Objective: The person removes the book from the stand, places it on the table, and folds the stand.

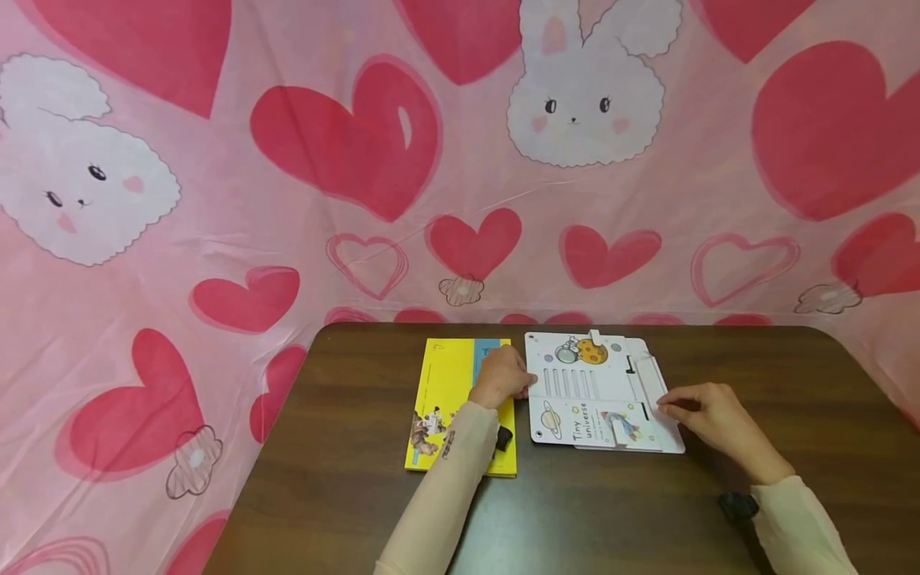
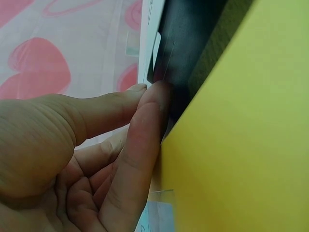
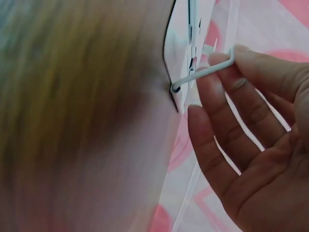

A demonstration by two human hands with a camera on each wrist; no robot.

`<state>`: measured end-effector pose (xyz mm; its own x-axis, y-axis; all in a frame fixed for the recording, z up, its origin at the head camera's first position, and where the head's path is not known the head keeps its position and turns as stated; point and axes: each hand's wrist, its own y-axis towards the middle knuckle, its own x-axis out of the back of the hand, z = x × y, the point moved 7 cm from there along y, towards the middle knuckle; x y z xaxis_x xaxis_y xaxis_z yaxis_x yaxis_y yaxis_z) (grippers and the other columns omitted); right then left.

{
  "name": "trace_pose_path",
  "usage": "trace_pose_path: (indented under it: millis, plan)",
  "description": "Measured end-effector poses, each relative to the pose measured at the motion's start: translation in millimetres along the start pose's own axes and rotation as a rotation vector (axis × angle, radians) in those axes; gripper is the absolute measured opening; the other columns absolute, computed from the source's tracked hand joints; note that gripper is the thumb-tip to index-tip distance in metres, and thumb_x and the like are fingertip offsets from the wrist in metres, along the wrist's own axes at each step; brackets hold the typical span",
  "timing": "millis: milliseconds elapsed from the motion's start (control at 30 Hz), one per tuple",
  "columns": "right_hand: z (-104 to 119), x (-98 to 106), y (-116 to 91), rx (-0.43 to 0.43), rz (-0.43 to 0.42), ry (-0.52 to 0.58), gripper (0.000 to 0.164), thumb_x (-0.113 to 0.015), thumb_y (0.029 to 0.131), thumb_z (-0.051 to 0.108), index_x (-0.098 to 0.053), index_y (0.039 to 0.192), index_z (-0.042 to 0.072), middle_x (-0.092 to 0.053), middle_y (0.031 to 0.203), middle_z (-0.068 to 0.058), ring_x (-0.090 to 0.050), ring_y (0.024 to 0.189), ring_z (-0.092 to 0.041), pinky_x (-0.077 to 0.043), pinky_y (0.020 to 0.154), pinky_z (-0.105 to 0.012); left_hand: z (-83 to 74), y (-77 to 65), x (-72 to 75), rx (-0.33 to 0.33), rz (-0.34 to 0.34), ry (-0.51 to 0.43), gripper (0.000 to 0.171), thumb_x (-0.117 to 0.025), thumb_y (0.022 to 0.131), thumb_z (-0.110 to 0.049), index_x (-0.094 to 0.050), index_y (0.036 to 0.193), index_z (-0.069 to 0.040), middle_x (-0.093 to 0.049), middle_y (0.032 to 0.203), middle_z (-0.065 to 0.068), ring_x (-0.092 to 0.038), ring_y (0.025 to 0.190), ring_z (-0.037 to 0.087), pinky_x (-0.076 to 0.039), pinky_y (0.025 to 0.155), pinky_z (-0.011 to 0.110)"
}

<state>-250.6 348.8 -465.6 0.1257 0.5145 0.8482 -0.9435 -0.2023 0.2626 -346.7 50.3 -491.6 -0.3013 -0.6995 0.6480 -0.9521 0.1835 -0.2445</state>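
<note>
A white folding book stand [image 1: 561,409], printed with "Tiny universe", an astronaut and planets, lies on the table. My left hand [image 1: 501,375] pinches its left edge, thumb on the printed face and fingers against the dark underside [image 2: 186,53]. At the right edge, my right hand [image 1: 715,419] pinches a thin white bent rod [image 3: 205,74] between thumb and forefinger; the rod joins the stand near its corner. The other right fingers spread apart below. Beneath my left wrist is a yellow book [image 1: 449,379] with a blue strip, partly hidden by the arm.
The brown wooden table [image 1: 331,479] carries both the book and the stand. Behind and to the left hangs a pink cloth [image 1: 302,48] with hearts and rabbits. Small clips [image 1: 594,337] and a white strip [image 1: 649,377] project from the stand's upper and right parts.
</note>
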Motion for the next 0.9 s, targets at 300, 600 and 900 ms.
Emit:
trace_pose_path:
  millis: [300,600,900]
  plan:
    - [8,-14,6,-0.044,0.138,-0.06,0.006,-0.082,0.084,0.007,-0.081,0.088,0.01,-0.078,0.086,-0.008,-0.057,0.072,-0.013,-0.052,0.067,-0.032,1.4,0.0,-0.9,0.017,0.006,0.015,0.03,-0.082,0.09,-0.018,-0.071,0.065,-0.007,-0.064,0.053,0.002,-0.061,0.048,0.014,-0.045,0.047,0.021]
    - [8,-18,12,-0.061,0.187,-0.07,0.004,-0.083,0.084,0.01,-0.079,0.086,0.011,-0.075,0.084,-0.003,-0.056,0.074,-0.014,-0.049,0.068,-0.033,0.2,0.5,-0.7,0.033,0.01,0.005,0.028,-0.081,0.091,-0.019,-0.071,0.068,-0.008,-0.065,0.057,0.004,-0.061,0.05,0.015,-0.045,0.049,0.021]
    - [9,-19,11,-0.071,0.191,-0.062,0.005,-0.083,0.083,0.009,-0.079,0.086,0.011,-0.074,0.084,-0.003,-0.055,0.074,-0.014,-0.047,0.068,-0.032,1.4,-0.6,-0.9,0.031,0.012,0.004,0.028,-0.081,0.091,-0.018,-0.071,0.067,-0.007,-0.064,0.055,0.004,-0.06,0.049,0.015,-0.044,0.047,0.021]
